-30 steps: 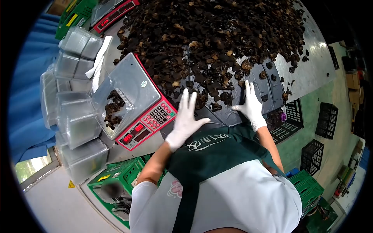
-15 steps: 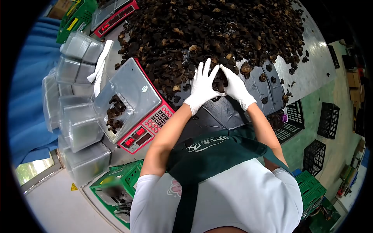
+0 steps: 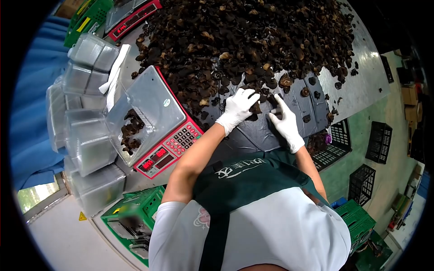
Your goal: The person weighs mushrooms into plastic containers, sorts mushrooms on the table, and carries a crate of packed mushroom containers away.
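A broad heap of dark wood ear mushrooms (image 3: 253,40) covers the far side of the table. At its near edge, my white-gloved left hand (image 3: 237,109) curls its fingers over a wood ear mushroom (image 3: 255,108). To its right, my gloved right hand (image 3: 286,125) has thumb and forefinger apart, its fingertips close to dark pieces on the black plastic sheet (image 3: 253,135). On the left, a red digital scale (image 3: 181,143) bears a clear plastic box (image 3: 149,95) with several wood ear mushrooms (image 3: 132,128) inside.
Stacked clear plastic boxes (image 3: 90,140) line the left side. A second scale (image 3: 133,20) and a green crate (image 3: 90,20) stand at the upper left. Black crates (image 3: 379,141) rest on the floor at right. Green crates (image 3: 357,221) flank me low down.
My hands have moved apart and nearer to me. The left fingers have curled in from a spread pose, while the right hand has shifted right and down. The view has tilted slightly.
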Demonstrator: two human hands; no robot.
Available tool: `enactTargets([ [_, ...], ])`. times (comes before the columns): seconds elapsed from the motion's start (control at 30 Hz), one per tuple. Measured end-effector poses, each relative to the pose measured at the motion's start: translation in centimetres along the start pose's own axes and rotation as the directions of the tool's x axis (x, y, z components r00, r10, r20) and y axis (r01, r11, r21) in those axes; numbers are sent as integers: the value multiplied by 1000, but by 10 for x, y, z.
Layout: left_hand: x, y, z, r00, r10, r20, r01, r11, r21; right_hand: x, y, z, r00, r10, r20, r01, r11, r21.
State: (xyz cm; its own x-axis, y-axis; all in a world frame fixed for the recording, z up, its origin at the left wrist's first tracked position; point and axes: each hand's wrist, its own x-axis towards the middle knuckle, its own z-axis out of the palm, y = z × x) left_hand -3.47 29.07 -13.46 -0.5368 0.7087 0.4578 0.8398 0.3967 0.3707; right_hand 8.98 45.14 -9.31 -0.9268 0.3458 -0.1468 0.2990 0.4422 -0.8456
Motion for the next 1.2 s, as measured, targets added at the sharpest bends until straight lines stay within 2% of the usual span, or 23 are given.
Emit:
enactTargets([
  [0.03,1,0,-4,998,-29,-50,28,999,-28,-6,10,7,997,-65,-47,66,998,19],
  [0.2,5,-7,-34,931,-204,-302,152,971,-185,-26,13,17,995,-94,-36,94,996,-8],
  [0.27,4,-12,-50,885,-311,-348,211,932,-296,-28,15,20,970,-219,-101,196,961,-196],
  [0.3,5,-13,-62,854,-356,-380,241,917,-318,-28,9,19,985,-147,-89,131,978,-164],
  [0.4,-2,-21,-112,758,-498,-422,348,855,-384,-25,5,18,994,-96,-58,89,988,-125],
  [0.47,-9,-25,-161,723,-477,-500,373,879,-298,-23,6,17,994,-101,-51,94,988,-124],
  [0.53,-29,-46,-204,713,-357,-604,360,925,-121,-20,8,14,994,-105,-43,99,987,-125],
  [0.6,-58,-61,-239,554,-623,-552,449,782,-433,-14,8,11,980,-184,-75,168,970,-176],
  [0.67,-92,-83,-265,630,-422,-651,497,864,-80,-5,9,10,976,-192,-105,175,973,-149],
  [0.7,-111,-92,-275,682,-426,-594,545,838,25,0,7,8,979,-177,-103,160,975,-155],
  [0.73,-122,-95,-282,780,-384,-495,528,828,190,7,6,7,981,-163,-102,145,976,-162],
  [0.8,-137,-92,-280,822,-452,-345,559,757,339,22,1,5,962,-244,-124,213,952,-220],
  [0.83,-142,-92,-278,795,-514,-322,592,772,229,31,-2,4,948,-289,-131,246,931,-270],
  [0.87,-144,-93,-278,780,-539,-319,613,759,218,41,-5,5,932,-338,-132,285,906,-313],
  [0.93,-133,-82,-293,830,-518,-206,556,793,249,63,-8,7,908,-400,-121,330,864,-379],
  [0.97,-132,-79,-299,815,-556,-163,579,791,197,74,-12,7,908,-405,-104,329,846,-420],
  [1.07,-137,-66,-318,715,-689,-117,699,707,109,105,-23,8,959,-285,-15,236,822,-518],
  [1.1,-137,-61,-326,664,-740,-111,745,667,10,117,-22,9,962,-274,-5,228,809,-541],
  [1.13,-134,-52,-333,678,-719,-152,724,689,-26,126,-21,12,966,-260,1,214,795,-567],
  [1.2,-126,-39,-338,644,-701,-308,721,690,-65,136,-23,21,969,-243,-30,167,746,-644],
])
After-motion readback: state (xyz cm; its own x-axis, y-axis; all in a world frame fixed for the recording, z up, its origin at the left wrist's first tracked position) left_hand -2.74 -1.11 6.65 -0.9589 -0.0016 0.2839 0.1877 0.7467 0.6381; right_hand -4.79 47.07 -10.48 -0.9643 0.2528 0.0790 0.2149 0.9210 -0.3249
